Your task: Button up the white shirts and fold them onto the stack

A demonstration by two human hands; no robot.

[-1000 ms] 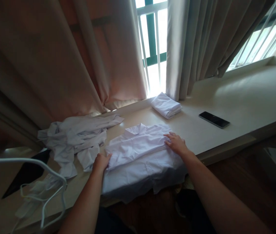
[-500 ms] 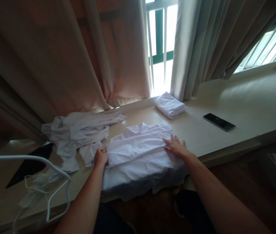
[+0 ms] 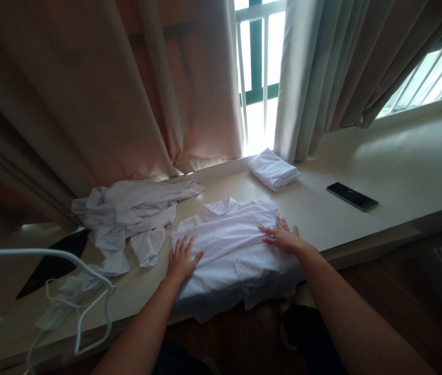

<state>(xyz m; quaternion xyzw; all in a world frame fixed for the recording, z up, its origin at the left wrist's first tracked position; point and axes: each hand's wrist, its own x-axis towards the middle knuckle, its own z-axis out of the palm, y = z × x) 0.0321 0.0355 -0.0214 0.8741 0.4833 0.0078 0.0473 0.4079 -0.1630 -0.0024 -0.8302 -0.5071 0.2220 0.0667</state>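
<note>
A white collared shirt [image 3: 221, 245] lies partly folded on the light ledge, its collar toward the window and its lower part hanging over the front edge. My left hand [image 3: 182, 259] rests flat on the shirt's left side, fingers spread. On the right side of the shirt lies my right hand [image 3: 281, 236], also with fingers apart and palm down. Neither hand grips the cloth. A crumpled white garment [image 3: 127, 213] is spread to the left of the shirt. Behind and to the right sits a neatly folded white garment [image 3: 273, 170].
A black phone [image 3: 352, 196] lies on the ledge [image 3: 400, 172] at right. At left are a black flat object [image 3: 54, 260], a power strip [image 3: 59, 307] with cables, and a white curved bar [image 3: 49, 253] in the foreground. Long curtains [image 3: 201, 88] hang behind.
My left hand has let go of the shirt's left edge, opened and moved right onto the cloth. My right hand stays nearly in place.
</note>
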